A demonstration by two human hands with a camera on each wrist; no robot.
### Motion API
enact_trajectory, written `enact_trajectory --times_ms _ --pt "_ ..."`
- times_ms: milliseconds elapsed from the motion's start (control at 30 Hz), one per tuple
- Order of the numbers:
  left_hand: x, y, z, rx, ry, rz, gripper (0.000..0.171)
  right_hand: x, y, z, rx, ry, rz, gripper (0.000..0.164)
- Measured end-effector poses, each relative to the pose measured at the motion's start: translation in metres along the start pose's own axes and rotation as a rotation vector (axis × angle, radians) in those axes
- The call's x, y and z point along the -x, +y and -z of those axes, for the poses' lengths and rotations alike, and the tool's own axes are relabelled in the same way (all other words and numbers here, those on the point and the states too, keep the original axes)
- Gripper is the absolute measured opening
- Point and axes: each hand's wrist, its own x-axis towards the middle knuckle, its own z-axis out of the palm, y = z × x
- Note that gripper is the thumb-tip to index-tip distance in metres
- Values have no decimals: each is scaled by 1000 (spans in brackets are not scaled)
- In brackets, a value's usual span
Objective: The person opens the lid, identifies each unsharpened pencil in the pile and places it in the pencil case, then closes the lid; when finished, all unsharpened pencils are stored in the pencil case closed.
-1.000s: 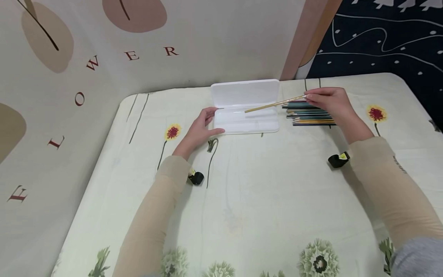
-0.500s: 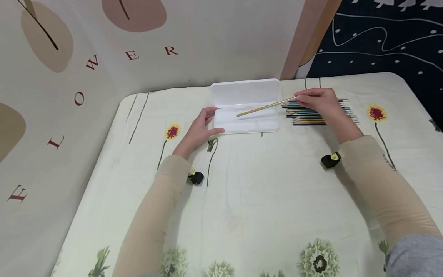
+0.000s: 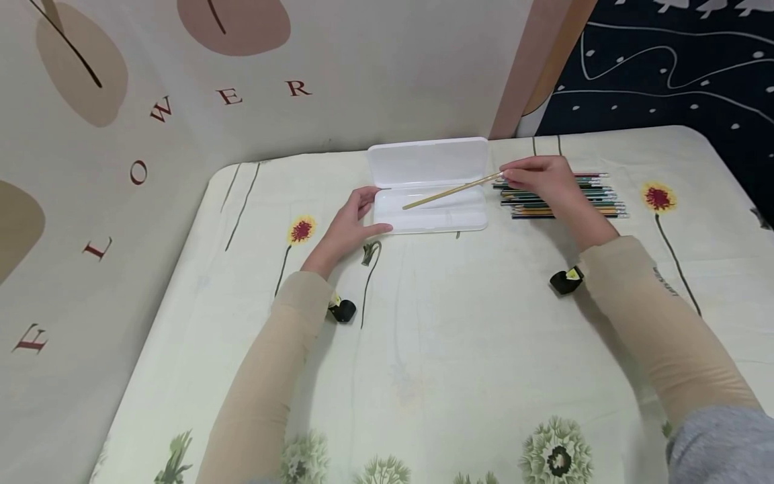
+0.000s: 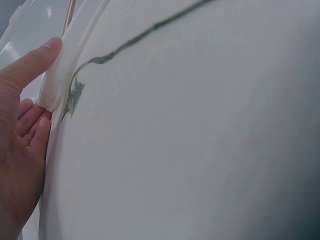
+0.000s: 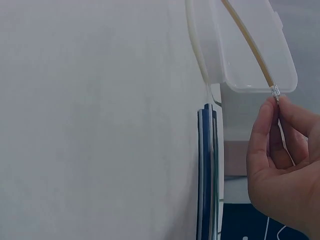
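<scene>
A white plastic pencil case (image 3: pixel 462 219) lies with its lid (image 3: pixel 429 161) raised at the back edge of the cloth-covered table. My left hand (image 3: pixel 347 227) grips the case's left end, thumb on the front rim; in the left wrist view its fingers (image 4: pixel 37 125) curl at the corner. Between thumb and fingertips, my right hand (image 3: pixel 544 180) pinches one end of a gold pencil (image 3: pixel 450 194). The pencil slants down leftward over the case's tray; whether its far tip touches the tray I cannot tell. Below the right hand lies a row of pencils (image 3: pixel 525 206), partly hidden by that hand and wrist.
A pale flower-printed cloth (image 3: pixel 459 336) covers the table. Directly behind the case stands a light wall (image 3: pixel 387 67) with printed letters, and a dark patterned cloth (image 3: pixel 677 81) is at the back right. Small black devices (image 3: pixel 566 281) are at both wrists.
My right hand has moved left with the gold pencil, whose far tip has gone further left and lower over the tray. More of the pencil row shows. My left hand and the case stay put.
</scene>
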Motion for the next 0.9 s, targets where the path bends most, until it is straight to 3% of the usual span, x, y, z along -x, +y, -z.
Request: enact_trajectory --times_ms 267,500,700,900 --pt "0 0 0 -5 -1 1 85 -1 1 -8 67 -4 22 13" --pt "0 1 -1 -3 0 3 85 -1 1 -15 162 -9 28 30" --pt "0 2 0 -5 -3 14 85 -2 3 -18 213 -11 11 34" --pt "1 3 0 -7 -4 15 85 -2 5 -18 311 -60 23 37"
